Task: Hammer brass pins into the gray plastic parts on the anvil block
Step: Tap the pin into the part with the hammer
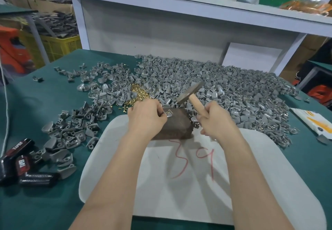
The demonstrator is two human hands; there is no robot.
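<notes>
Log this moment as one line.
left hand: pinches gray part on anvil block | right hand: grips hammer, head clear of part | brass pins: piled behind left hand

Black packets (37,178) lie left; yellow crate (61,47) stands behind.

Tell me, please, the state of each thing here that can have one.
left hand: pinches the part on the block
right hand: grips the hammer
hammer: raised, clear of the part
part: lies on the block, held
pins: loose in a heap
</notes>
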